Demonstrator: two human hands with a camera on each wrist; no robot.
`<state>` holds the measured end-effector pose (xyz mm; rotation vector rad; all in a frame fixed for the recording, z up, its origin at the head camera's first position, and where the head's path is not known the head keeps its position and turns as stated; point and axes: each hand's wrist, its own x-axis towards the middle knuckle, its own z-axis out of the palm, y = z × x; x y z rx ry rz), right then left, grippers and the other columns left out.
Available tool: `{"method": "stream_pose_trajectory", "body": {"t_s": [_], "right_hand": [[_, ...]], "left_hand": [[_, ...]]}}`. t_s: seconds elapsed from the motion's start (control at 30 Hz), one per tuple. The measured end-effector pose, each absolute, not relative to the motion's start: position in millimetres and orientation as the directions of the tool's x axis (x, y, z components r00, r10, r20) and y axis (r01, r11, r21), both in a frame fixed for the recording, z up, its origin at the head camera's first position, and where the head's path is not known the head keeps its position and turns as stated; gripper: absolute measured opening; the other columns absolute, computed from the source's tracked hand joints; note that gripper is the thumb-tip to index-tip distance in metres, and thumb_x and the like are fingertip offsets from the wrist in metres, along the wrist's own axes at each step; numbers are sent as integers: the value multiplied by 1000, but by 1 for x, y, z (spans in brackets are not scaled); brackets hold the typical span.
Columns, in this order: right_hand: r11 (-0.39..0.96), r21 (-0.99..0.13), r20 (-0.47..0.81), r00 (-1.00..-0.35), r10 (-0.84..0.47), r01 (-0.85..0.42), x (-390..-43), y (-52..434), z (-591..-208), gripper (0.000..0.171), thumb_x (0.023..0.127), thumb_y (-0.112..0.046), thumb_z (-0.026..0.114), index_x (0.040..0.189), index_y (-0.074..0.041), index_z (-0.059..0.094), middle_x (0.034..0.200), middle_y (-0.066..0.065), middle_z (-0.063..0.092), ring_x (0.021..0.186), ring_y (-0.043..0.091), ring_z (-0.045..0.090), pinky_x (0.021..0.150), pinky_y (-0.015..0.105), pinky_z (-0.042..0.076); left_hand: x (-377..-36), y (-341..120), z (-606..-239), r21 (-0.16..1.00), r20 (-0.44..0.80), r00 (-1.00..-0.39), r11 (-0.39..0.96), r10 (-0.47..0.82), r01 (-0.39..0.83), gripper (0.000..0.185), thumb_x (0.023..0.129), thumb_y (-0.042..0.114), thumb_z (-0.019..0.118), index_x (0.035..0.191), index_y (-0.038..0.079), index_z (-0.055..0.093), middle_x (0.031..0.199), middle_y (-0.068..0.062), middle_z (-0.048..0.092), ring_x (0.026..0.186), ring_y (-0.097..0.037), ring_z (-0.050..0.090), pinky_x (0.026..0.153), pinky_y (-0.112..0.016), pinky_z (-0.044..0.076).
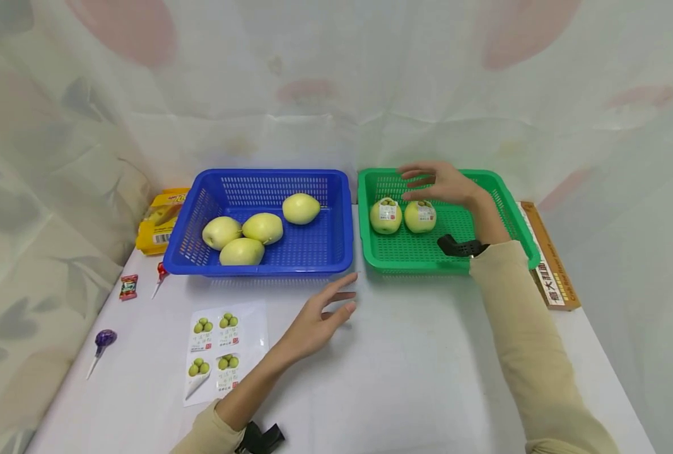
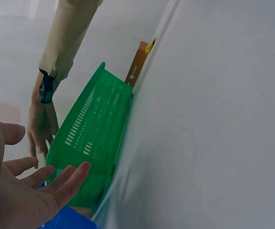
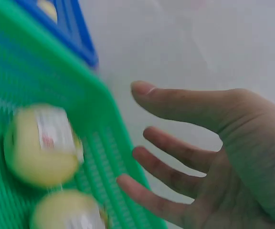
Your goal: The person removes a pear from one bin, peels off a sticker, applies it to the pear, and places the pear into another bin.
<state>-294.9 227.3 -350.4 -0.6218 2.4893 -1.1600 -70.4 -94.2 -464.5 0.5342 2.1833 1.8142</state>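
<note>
Head view, with both wrist views. The right hand [image 1: 441, 183] hovers over the green basket [image 1: 514, 217], fingers spread and relaxed, holding nothing; it is just above and behind two labelled pears [image 1: 403, 216] that lie side by side, touching or nearly so, in the basket's rear left part. Each of these two fruits is pale yellow-green, rounded, and carries a small white sticker with a red mark on its upper face. In the right wrist view the same pears [image 3: 42, 145] appear blurred beneath the outstretched fingers [image 3: 175, 107], stickers uppermost, on the perforated green floor.

The left hand [image 1: 316, 321] is held low over the white table [image 1: 427, 378], in front of the gap between the two baskets, fingers straight and slightly apart, gripping nothing; whether it touches the tabletop cannot be told. The left wrist view shows its open palm [image 2: 18, 195] facing the green basket's slotted wall [image 2: 97, 138].

The blue basket [image 1: 342, 221] stands just left of the green one and holds four unlabelled pears [image 1: 259, 230]. A sticker sheet [image 1: 217, 350] with pear pictures lies on the table near the left forearm, one corner peeled up. At the table's left edge lie a purple lollipop [image 1: 103, 340], a red lollipop [image 1: 160, 272], a wrapped sweet [image 1: 128, 286] and a yellow packet [image 1: 160, 221]. A brown box [image 1: 549, 265] lies along the green basket's right side.
</note>
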Motion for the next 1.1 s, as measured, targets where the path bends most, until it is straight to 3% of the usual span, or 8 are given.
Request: {"method": "stream_pose_trajectory", "body": {"t_s": [0.13, 0.2, 0.33, 0.4, 0.47, 0.63, 0.83, 1.1], "right_hand": [[503, -811, -42, -828, -559, -298, -292, 192, -349, 60, 101, -15, 77, 157, -10, 56, 154, 24, 62, 141, 41, 62, 113, 56, 56], [465, -828, -20, -812, -583, -313, -291, 173, -351, 57, 101, -15, 77, 155, -10, 58, 151, 24, 64, 137, 40, 66, 111, 54, 58], [370, -885, -12, -779, -627, -284, -292, 133, -356, 50, 101, -14, 77, 150, -11, 63, 148, 21, 67, 134, 35, 68, 107, 50, 61], [328, -909, -17, -763, -646, -256, -294, 112, -359, 48, 102, -13, 76, 148, -9, 64, 149, 21, 66, 136, 34, 66, 109, 47, 61], [309, -925, -35, -760, -649, -221, -296, 90, -363, 47, 102, -13, 76, 147, -8, 63, 151, 22, 65, 139, 33, 64, 111, 46, 60], [313, -945, -115, -798, -592, -97, -302, 41, -379, 48, 101, -13, 76, 148, -6, 64, 159, 22, 57, 148, 34, 56, 121, 54, 52], [314, -948, -184, -893, -410, 51, -297, 3, -397, 52, 97, -12, 81, 147, -8, 66, 166, 12, 53, 158, 30, 45, 130, 48, 44], [279, -935, -282, -934, -220, 217, -288, -17, -418, 54, 99, -14, 80, 151, -16, 65, 162, 10, 57, 141, 33, 59, 118, 58, 52]], "left_hand": [[-65, -111, -464, 982, 130, -926, 81, 354, 169, 56, 111, 14, 61, 164, 8, 44, 169, -20, 45, 145, -52, 55, 102, -37, 66], [-62, -121, -464, 980, 167, -938, 55, 303, 192, 56, 110, 9, 61, 163, 2, 44, 165, -26, 48, 142, -53, 58, 98, -35, 67], [-60, -137, -465, 978, 191, -960, 42, 205, 203, 54, 110, 5, 61, 160, -2, 42, 158, -29, 51, 136, -25, 68, 94, -36, 69], [-61, -144, -465, 979, 186, -968, 50, 170, 197, 54, 110, 5, 60, 160, -3, 42, 157, -30, 52, 131, -9, 68, 93, -36, 69], [-61, -149, -466, 980, 181, -973, 56, 144, 190, 53, 110, 5, 60, 159, -2, 42, 157, -32, 51, 128, -1, 67, 93, -36, 69], [-59, -161, -465, 984, 153, -982, 79, 113, 163, 55, 110, 6, 61, 161, -3, 42, 159, -30, 50, 135, -18, 67, 96, -34, 68], [-56, -167, -463, 985, 140, -984, 84, 106, 150, 54, 110, 6, 61, 160, -1, 44, 160, -23, 53, 138, -29, 65, 97, -37, 68], [-58, -168, -466, 990, 130, -989, 51, 76, 134, 50, 109, 5, 62, 157, 0, 47, 156, -20, 55, 135, -25, 67, 96, -35, 68]]}}
